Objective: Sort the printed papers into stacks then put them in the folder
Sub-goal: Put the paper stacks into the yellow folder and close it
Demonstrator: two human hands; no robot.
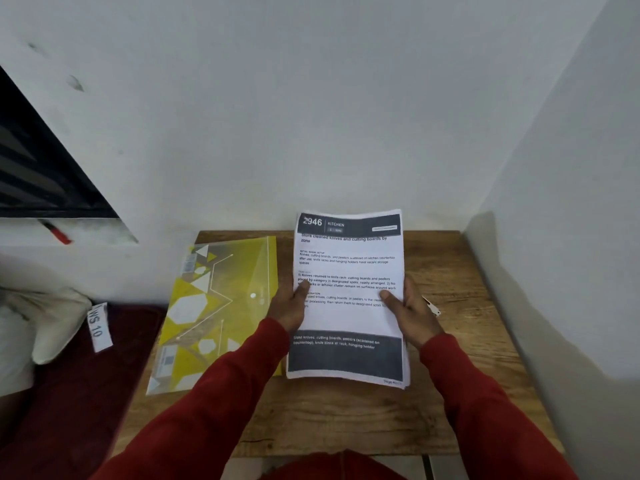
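Both hands grip a stack of white printed papers (348, 299) at centre frame, the left hand (291, 306) on its left edge and the right hand (408, 308) on its right edge, thumbs on the top sheet. The stack's lower edge meets the small wooden worktop (346, 417), whose near part lies bare. A white wall hems the worktop's far and right edges. A translucent yellow plastic folder (214, 306) lies left of the stack, overhanging the worktop's left edge. A white "WS 10" label (98, 327) sits at lower left.
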